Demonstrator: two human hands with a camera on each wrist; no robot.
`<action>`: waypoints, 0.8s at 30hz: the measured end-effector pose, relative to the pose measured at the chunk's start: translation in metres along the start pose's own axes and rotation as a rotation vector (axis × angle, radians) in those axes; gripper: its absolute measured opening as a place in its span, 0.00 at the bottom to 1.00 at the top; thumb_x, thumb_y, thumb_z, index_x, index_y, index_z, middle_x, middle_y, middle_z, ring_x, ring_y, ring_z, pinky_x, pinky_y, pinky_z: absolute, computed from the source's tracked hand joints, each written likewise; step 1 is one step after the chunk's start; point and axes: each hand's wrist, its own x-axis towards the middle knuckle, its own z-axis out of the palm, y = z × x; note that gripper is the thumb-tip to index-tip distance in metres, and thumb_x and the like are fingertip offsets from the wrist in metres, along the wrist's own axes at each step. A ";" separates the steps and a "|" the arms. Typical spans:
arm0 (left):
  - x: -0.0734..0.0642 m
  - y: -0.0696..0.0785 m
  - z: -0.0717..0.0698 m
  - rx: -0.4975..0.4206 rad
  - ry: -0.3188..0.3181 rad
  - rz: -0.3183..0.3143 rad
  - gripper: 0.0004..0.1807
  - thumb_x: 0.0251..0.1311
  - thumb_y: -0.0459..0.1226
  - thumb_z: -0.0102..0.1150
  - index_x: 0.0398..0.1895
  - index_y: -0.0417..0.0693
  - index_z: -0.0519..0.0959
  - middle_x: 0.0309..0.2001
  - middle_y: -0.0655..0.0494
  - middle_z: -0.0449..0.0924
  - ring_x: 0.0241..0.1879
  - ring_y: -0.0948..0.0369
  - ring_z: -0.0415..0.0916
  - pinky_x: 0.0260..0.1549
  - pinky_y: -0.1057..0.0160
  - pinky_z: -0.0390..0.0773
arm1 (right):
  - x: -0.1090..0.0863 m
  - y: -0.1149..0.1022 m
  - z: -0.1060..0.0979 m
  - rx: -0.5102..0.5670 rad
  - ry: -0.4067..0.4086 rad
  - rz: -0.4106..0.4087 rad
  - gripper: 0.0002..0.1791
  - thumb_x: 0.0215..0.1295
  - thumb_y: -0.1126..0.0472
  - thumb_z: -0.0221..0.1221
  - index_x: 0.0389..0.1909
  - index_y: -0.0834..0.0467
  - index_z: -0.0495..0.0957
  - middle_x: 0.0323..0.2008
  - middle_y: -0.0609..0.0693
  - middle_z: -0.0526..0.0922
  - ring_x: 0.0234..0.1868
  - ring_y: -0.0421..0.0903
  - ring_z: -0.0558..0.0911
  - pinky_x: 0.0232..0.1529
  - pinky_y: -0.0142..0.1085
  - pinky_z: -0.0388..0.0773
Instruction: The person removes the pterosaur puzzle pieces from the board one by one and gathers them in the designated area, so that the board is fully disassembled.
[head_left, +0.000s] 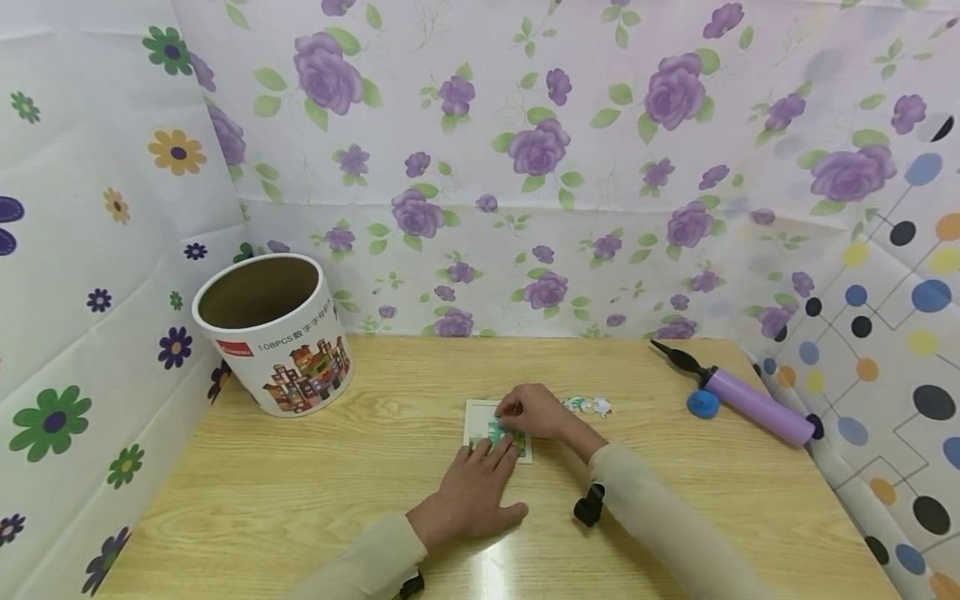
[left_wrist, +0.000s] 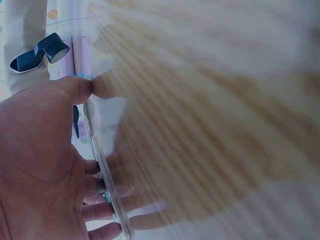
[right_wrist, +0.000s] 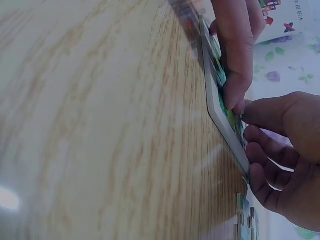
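Note:
A small white-framed puzzle board lies flat on the table, with green and teal pieces in it. My left hand rests its extended fingers on the board's near edge, thumb spread out to the side. Over the board's right half, my right hand bends its fingers and pinches a small teal puzzle piece, mostly covered by the fingertips. In the right wrist view, the thumb and fingers of the right hand meet at the board, close to the left fingertips. Loose puzzle pieces lie just right of the right hand.
A large white bucket printed with building blocks stands at the back left. On the right lie a purple hand pump with a black nozzle and a small blue round object. Patterned cloth encloses the wooden table.

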 end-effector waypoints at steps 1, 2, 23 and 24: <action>0.000 0.000 0.000 0.002 0.000 0.000 0.46 0.70 0.67 0.40 0.82 0.48 0.55 0.82 0.52 0.50 0.78 0.47 0.55 0.69 0.43 0.62 | 0.000 0.000 0.000 0.004 0.000 0.004 0.06 0.67 0.60 0.68 0.43 0.54 0.90 0.37 0.43 0.87 0.37 0.38 0.81 0.40 0.37 0.80; 0.000 0.000 0.001 0.001 0.004 0.002 0.46 0.70 0.67 0.41 0.82 0.48 0.55 0.82 0.52 0.51 0.78 0.47 0.55 0.69 0.43 0.62 | 0.000 0.000 0.001 0.007 -0.001 0.009 0.07 0.67 0.60 0.68 0.43 0.54 0.90 0.37 0.43 0.87 0.37 0.38 0.81 0.40 0.37 0.80; -0.002 -0.001 -0.004 -0.035 -0.023 0.009 0.47 0.71 0.67 0.41 0.82 0.49 0.53 0.82 0.53 0.49 0.78 0.47 0.53 0.70 0.42 0.62 | 0.001 -0.002 0.001 0.138 0.003 0.049 0.02 0.69 0.60 0.66 0.40 0.50 0.84 0.33 0.41 0.84 0.34 0.38 0.81 0.39 0.37 0.80; -0.002 -0.001 -0.004 -0.037 -0.026 0.009 0.47 0.71 0.67 0.41 0.82 0.49 0.53 0.82 0.53 0.49 0.78 0.47 0.53 0.70 0.42 0.62 | 0.001 -0.002 0.000 0.139 0.010 0.050 0.02 0.70 0.60 0.66 0.40 0.50 0.84 0.33 0.41 0.84 0.35 0.38 0.81 0.39 0.36 0.80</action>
